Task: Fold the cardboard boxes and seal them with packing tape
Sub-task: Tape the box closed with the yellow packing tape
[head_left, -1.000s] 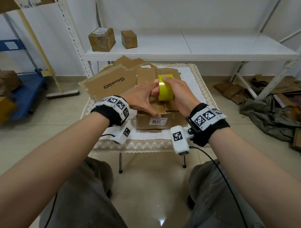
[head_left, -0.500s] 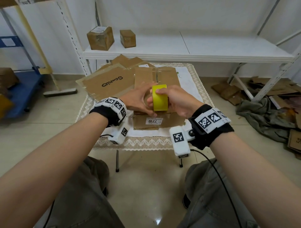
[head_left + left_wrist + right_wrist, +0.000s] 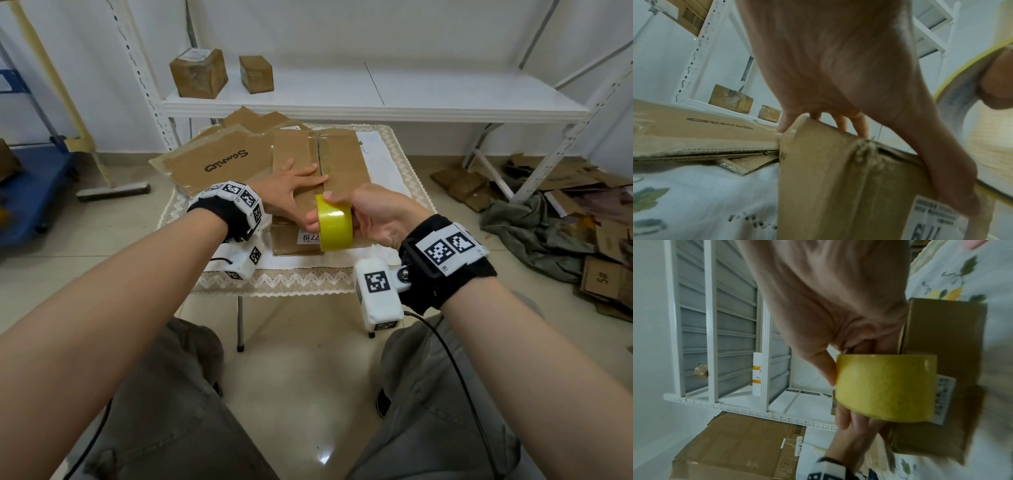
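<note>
A brown cardboard box (image 3: 346, 164) with its top flaps closed stands on the small table, a white label on its near face. My left hand (image 3: 291, 188) lies on the left top flap with fingers straight and spread, next to the centre seam. In the left wrist view the left hand (image 3: 838, 65) reaches over the box (image 3: 828, 178), thumb down the front face. My right hand (image 3: 373, 219) grips a yellow tape roll (image 3: 335, 224) at the box's near top edge. The right wrist view shows the tape roll (image 3: 885, 386) held between thumb and fingers.
Flattened cardboard sheets (image 3: 219, 161) lie on the table (image 3: 301, 277) left of and behind the box. Two small sealed boxes (image 3: 198, 73) sit on the white shelf (image 3: 376, 102) beyond. Cardboard scraps and a grey cloth (image 3: 534, 233) cover the floor at right; a blue cart (image 3: 30, 192) stands left.
My left hand let go of the tape roll and moved forward to lie flat on the box top. My right hand brought the roll down and nearer, to the box's front edge.
</note>
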Motion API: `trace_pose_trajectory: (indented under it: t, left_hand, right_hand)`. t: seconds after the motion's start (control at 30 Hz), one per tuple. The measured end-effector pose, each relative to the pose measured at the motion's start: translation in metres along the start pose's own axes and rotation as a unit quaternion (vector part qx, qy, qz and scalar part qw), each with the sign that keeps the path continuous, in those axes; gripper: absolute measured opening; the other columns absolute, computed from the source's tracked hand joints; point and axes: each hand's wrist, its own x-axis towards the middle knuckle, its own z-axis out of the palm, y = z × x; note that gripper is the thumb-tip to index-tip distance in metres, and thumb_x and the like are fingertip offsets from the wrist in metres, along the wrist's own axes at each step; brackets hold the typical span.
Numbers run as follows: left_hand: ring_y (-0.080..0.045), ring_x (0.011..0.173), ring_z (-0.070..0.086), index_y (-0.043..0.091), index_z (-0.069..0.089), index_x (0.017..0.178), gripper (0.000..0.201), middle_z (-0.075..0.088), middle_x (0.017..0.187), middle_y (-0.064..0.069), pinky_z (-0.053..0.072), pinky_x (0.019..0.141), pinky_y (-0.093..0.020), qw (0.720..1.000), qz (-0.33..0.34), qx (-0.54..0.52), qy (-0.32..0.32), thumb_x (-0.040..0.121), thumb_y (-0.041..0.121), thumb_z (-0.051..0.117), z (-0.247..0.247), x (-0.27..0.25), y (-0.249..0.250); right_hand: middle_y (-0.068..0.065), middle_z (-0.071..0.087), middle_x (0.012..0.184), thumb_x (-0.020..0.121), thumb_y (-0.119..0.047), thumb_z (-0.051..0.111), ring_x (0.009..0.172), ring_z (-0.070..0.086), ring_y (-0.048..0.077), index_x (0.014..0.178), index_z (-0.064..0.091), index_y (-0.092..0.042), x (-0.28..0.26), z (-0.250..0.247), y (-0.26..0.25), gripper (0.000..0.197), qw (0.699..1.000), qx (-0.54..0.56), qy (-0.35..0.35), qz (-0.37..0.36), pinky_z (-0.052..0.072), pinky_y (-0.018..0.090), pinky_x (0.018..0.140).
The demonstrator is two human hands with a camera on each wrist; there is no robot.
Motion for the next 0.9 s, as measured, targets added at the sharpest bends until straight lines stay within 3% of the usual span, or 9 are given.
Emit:
trace_pose_trajectory:
  t: [0.13,0.27,0.33,0.43,0.57,0.63,0.7,0.77,0.9]
  left_hand:
    - [-0.034,0.152,-0.015,0.045,0.011,0.157,0.125,-0.002,0.167,0.011,-0.003,0.122,-0.058,1.0,-0.007,0.001,-0.004,0.053,0.078,0.071,-0.002,0.0,0.0]
    - [-0.034,0.152,-0.015,0.046,0.011,0.156,0.113,-0.002,0.167,0.014,-0.003,0.122,-0.059,1.0,-0.016,0.013,-0.007,0.068,0.065,0.078,-0.004,-0.003,0.004]
    - [-0.031,0.152,-0.012,0.046,0.015,0.156,0.111,0.001,0.166,0.017,-0.005,0.121,-0.059,1.0,-0.01,0.017,-0.011,0.067,0.066,0.078,-0.008,-0.007,0.01]
    - [-0.02,0.153,0.0,0.037,0.025,0.156,0.103,0.007,0.166,0.017,-0.001,0.121,-0.041,0.999,0.018,0.006,-0.028,0.072,0.055,0.081,-0.016,-0.013,0.019]
    - [-0.011,0.152,0.007,0.034,0.029,0.155,0.106,0.005,0.166,0.014,0.005,0.119,-0.03,0.997,0.014,-0.044,-0.068,0.062,0.07,0.064,-0.02,-0.015,0.028]
    - [-0.011,0.152,0.01,0.029,0.026,0.157,0.108,0.005,0.167,0.011,0.009,0.114,-0.025,0.996,-0.001,-0.048,-0.07,0.067,0.072,0.068,-0.018,-0.014,0.034]
    - [-0.012,0.151,0.015,0.02,0.021,0.158,0.111,0.011,0.167,0.009,0.012,0.115,-0.024,0.996,-0.013,-0.056,-0.067,0.072,0.063,0.076,-0.015,-0.013,0.04]
    - [-0.014,0.15,0.017,0.016,0.022,0.156,0.117,0.015,0.166,0.006,0.013,0.119,-0.027,0.996,-0.018,-0.062,-0.063,0.065,0.06,0.079,-0.012,-0.013,0.044]
    - [-0.017,0.149,0.021,0.015,0.028,0.154,0.124,0.017,0.165,0.003,0.015,0.12,-0.029,0.995,-0.024,-0.075,-0.066,0.052,0.063,0.079,-0.012,-0.013,0.047]
  right_hand:
    - [0.011,0.077,0.097,0.107,-0.019,0.043,0.09,0.074,0.022,0.115,0.065,-0.002,-0.007,0.002,0.03,0.029,0.999,0.016,-0.016,0.031,0.056,0.037,0.093]
    - [0.012,0.077,0.097,0.107,-0.018,0.043,0.088,0.076,0.022,0.117,0.062,-0.004,-0.004,0.0,0.039,0.026,0.996,0.064,-0.03,0.047,0.058,0.033,0.086]
    - [0.016,0.076,0.105,0.106,-0.017,0.044,0.095,0.075,0.026,0.116,0.063,-0.005,-0.003,-0.003,0.041,0.025,0.994,0.079,-0.042,0.058,0.057,0.036,0.091]
    - [0.019,0.073,0.114,0.106,-0.016,0.044,0.107,0.071,0.03,0.123,0.061,-0.006,0.001,-0.004,0.046,0.026,0.992,0.079,-0.059,0.075,0.055,0.04,0.097]
    - [0.019,0.071,0.12,0.102,-0.016,0.055,0.119,0.065,0.034,0.132,0.054,-0.003,0.008,-0.008,0.052,0.032,0.993,0.07,-0.053,0.079,0.051,0.045,0.104]
    - [0.016,0.071,0.12,0.1,-0.018,0.059,0.122,0.063,0.031,0.132,0.056,-0.002,0.011,-0.012,0.053,0.036,0.995,0.034,-0.05,0.077,0.048,0.045,0.107]
    - [0.014,0.072,0.119,0.099,-0.016,0.059,0.116,0.066,0.029,0.128,0.061,-0.003,0.012,-0.019,0.054,0.032,0.995,-0.006,-0.057,0.078,0.052,0.041,0.101]
    - [0.011,0.071,0.109,0.096,-0.007,0.054,0.097,0.068,0.025,0.115,0.064,-0.004,0.01,-0.029,0.052,0.022,0.995,0.002,-0.048,0.084,0.056,0.034,0.084]
    - [0.011,0.074,0.097,0.093,0.004,0.041,0.084,0.07,0.018,0.105,0.07,-0.003,0.009,-0.059,0.048,0.033,0.995,0.016,-0.005,0.094,0.061,0.026,0.076]
